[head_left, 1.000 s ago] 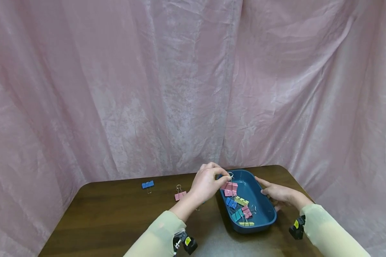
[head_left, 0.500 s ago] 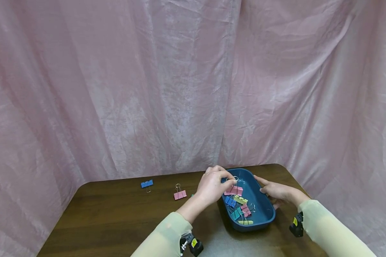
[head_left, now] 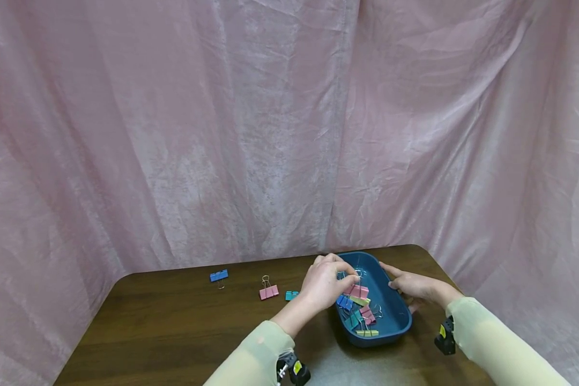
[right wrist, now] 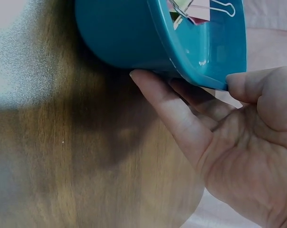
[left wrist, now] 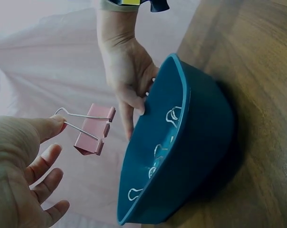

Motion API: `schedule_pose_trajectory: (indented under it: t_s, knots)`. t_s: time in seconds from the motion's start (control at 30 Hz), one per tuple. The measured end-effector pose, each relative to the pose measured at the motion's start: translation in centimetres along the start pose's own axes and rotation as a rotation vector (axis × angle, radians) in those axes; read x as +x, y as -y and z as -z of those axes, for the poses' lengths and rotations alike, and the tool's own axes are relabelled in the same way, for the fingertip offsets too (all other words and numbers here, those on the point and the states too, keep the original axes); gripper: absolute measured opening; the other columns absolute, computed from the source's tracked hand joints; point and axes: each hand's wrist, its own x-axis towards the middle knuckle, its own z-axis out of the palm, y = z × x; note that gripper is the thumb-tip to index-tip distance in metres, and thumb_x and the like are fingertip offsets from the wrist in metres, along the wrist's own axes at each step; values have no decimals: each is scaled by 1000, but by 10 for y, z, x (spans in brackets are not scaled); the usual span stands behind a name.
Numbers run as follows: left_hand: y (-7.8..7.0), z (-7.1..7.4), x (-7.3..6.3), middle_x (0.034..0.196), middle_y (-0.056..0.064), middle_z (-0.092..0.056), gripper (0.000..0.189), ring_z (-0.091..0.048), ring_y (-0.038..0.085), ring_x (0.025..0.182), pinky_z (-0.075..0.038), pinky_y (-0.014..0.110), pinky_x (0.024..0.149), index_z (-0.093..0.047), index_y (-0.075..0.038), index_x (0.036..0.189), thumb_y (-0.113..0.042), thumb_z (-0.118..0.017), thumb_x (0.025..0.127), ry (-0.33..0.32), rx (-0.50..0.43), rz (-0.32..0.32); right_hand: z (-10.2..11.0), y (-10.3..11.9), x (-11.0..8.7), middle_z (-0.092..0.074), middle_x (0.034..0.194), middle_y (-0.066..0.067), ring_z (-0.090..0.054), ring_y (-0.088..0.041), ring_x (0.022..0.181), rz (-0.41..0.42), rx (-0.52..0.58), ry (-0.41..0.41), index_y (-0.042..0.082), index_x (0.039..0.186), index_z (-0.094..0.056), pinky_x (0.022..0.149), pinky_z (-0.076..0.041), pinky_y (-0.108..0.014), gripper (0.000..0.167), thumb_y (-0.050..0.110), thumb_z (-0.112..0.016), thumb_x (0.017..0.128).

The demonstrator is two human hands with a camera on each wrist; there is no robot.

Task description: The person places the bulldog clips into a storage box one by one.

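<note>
At lower right of the head view, a left hand (head_left: 322, 284) pinches a pink binder clip (left wrist: 93, 130) by its wire handle over the blue tray (head_left: 391, 313), fingertips clear of its body; the right hand (head_left: 417, 287) grips the rim, apparently steadying it.

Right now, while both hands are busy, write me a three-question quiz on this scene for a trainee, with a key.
1. By which part does the left hand hold the raised clip?
A. Its pink body
B. Its wire handle
C. Both at once

2. True or false: the right hand is well apart from the tray.

3. In the head view, which three clips show on the tabletop, from picture left to right?

Key:
1. B.
2. False; it holds the edge.
3. Blue clip, pink clip, teal clip.
</note>
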Motion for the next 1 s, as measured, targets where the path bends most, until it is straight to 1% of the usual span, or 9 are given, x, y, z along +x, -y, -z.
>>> schedule_pose_trajectory:
  t_s: [0.1,0.2,0.4,0.63,0.87,1.0]
  knots:
    - [-1,-3,0,103,-12,-62,12,-50,10,100,-44,29,84,-82,-32,94,-41,-75,94,7,8,0,-1,1,-1,-25,155,-39,-58,-52,115,-2,4,4,26,166,-10,68,-59,-54,69,10,-40,106]
    - [-3,-5,0,103,-13,-62,12,-50,11,100,-45,29,86,-82,-33,95,-42,-74,94,13,21,-8,0,2,-2,-25,155,-39,-59,-50,114,-3,4,4,26,166,-10,68,-59,-54,69,10,-40,106]
    - [-4,-13,0,101,-16,-61,12,-51,9,99,-45,30,87,-82,-36,95,-44,-71,96,25,54,-23,-1,2,-3,-24,156,-40,-58,-53,116,-5,6,2,26,166,-10,69,-59,-54,69,10,-41,106]
    - [-8,-21,-1,100,-16,-60,11,-50,8,102,-45,30,88,-82,-37,95,-43,-73,95,41,30,-4,0,1,-3,-22,157,-39,-52,-59,121,-1,-1,5,26,166,-10,70,-59,-54,70,11,-41,106]
    - [-13,-28,-1,102,-17,-61,11,-51,8,103,-45,30,87,-81,-38,95,-45,-73,95,49,47,-12,1,-1,-2,-27,155,-38,-58,-52,115,1,-3,6,26,166,-11,70,-59,-54,70,10,-41,105]
    - [-16,-33,-1,100,-17,-60,11,-50,6,99,-45,28,84,-81,-38,95,-44,-72,95,58,40,-19,2,-2,-2,-28,155,-38,-60,-51,113,2,1,10,26,166,-11,70,-59,-55,70,10,-41,105]
